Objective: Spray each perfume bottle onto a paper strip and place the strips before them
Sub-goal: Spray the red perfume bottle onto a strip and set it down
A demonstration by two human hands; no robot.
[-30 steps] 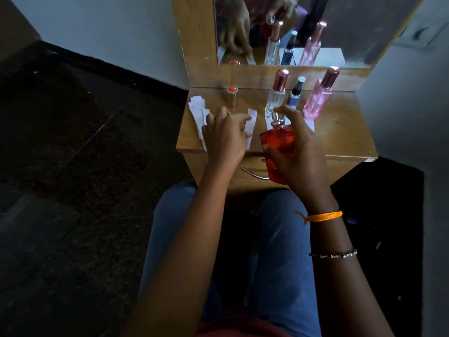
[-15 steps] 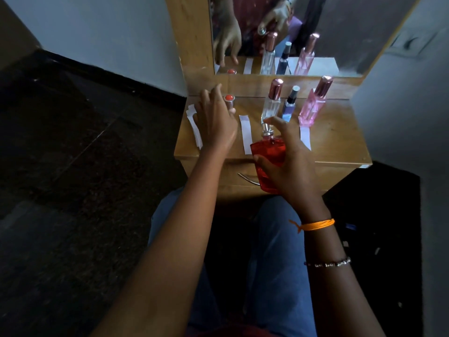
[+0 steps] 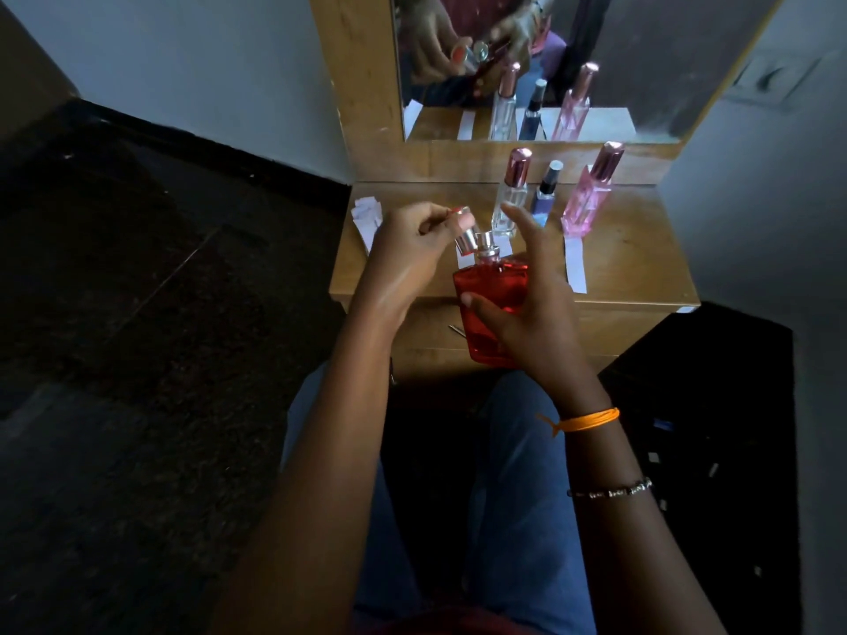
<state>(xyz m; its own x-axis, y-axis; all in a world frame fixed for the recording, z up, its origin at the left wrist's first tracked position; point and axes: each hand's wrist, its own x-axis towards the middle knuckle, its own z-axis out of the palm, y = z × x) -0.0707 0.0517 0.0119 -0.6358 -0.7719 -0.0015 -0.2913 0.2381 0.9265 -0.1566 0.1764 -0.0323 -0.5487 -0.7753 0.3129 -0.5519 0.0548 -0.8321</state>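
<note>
Centrally, the wooden dressing table (image 3: 632, 249) fills the middle of the frame, with its mirror (image 3: 641, 61) rising to the top edge. The person's jeans-clad lap occupies the lower centre.

Right hand (image 3: 536, 309): grasps the red perfume bottle (image 3: 492, 297) from the right side, thumb curled across the bottle's front face, index finger raised straight and free above the shoulder of the bottle. The bottle is held upright over the table's front edge, just below frame centre, its silver spray nozzle (image 3: 486, 244) exposed. An orange thread and a bead bracelet sit on that wrist.

Left hand (image 3: 408, 254): fingers curled, pinching the silver cap (image 3: 465, 231) with the red top; the cap is tilted and sits just left of the nozzle, touching or nearly touching it, cannot tell which.

Behind the hands, along the back of the table, three bottles stand upright: a clear bottle (image 3: 509, 197) with a rose cap, a small blue bottle (image 3: 544, 194), and a pink bottle (image 3: 589, 197) at right.

A paper strip (image 3: 576, 265) lies flat in front of the pink bottle. Another strip (image 3: 464, 259) is mostly hidden behind the left hand and red bottle. A stack of spare strips (image 3: 366, 215) lies at the table's left edge, left of the left hand.
</note>
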